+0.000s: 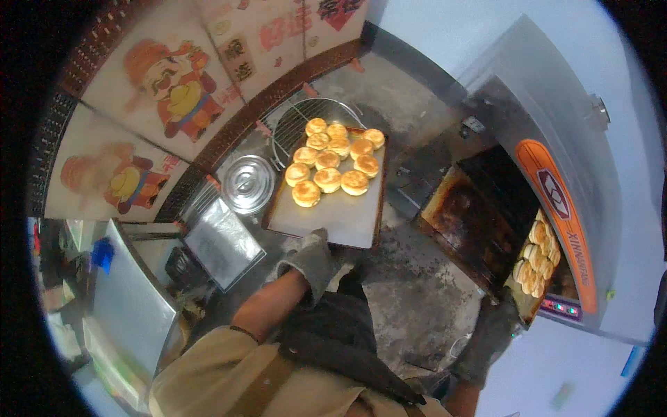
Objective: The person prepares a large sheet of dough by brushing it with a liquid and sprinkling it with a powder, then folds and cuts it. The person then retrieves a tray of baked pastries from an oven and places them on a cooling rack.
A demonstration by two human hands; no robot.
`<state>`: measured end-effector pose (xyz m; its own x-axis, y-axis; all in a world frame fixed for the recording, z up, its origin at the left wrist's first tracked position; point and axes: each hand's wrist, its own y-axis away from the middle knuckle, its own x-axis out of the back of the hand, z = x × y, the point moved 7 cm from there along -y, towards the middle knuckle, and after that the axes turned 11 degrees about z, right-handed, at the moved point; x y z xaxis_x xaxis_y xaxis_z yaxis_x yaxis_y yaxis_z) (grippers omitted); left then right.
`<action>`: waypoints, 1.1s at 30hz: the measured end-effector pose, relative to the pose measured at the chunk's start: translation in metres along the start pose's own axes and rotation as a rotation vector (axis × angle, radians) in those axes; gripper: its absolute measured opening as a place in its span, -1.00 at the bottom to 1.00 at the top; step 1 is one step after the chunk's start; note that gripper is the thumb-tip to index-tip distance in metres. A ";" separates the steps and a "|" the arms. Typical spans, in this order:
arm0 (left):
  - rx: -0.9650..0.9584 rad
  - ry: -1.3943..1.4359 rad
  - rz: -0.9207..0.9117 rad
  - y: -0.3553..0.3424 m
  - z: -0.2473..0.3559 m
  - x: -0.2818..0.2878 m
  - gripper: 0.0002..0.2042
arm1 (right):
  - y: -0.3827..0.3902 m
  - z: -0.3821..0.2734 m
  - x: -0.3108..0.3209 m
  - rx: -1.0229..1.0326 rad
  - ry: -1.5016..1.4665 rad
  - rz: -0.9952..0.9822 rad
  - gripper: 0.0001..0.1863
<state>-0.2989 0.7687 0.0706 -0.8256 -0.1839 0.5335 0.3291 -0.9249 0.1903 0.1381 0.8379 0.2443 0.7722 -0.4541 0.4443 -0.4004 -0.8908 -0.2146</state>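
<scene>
My left hand (312, 263), in a grey work glove, is closed on the near edge of a baking tray (299, 215). Golden-brown round buns (327, 180) cover the far part of this tray, and its near part is bare. At the right, my gloved right hand (495, 332) is closed at the near end of a second baking tray (518, 288). More browned buns (536, 260) lie crowded on that one, in the mouth of an oven (563, 208). The right fingers are partly hidden by shadow and the tray's edge.
The oven's dark lowered door (458, 215) juts out between the two trays. A round wire rack (292, 125) lies behind the left tray. A round metal lid (249, 183) and a foil-like flat tray (224, 243) rest left of it. A metal counter (135, 292) stands at far left.
</scene>
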 end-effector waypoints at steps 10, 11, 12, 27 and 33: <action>0.261 0.743 0.014 -0.018 -0.029 0.009 -0.63 | 0.126 -0.042 -0.295 -0.490 0.103 -0.911 -0.15; 0.266 0.825 0.028 -0.020 -0.036 0.005 -0.63 | 0.121 -0.050 -0.300 -0.485 -0.025 -0.806 -0.16; 0.270 0.907 0.043 -0.022 -0.041 0.001 -0.64 | 0.113 -0.049 -0.303 -0.576 -0.052 -0.699 -0.20; 0.461 1.386 0.044 -0.033 -0.049 -0.001 -0.58 | 0.098 0.041 -0.399 -0.656 -0.078 -0.998 -0.62; 0.702 1.811 0.221 -0.037 -0.108 0.055 -0.56 | 0.090 0.047 -0.401 -0.093 -0.156 -0.955 -0.73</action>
<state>-0.4063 0.7570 0.0034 -0.0203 -0.7510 -0.6599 0.1925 -0.6507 0.7346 -0.1847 0.9396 0.0060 0.8461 0.4575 0.2737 0.3972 -0.8834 0.2487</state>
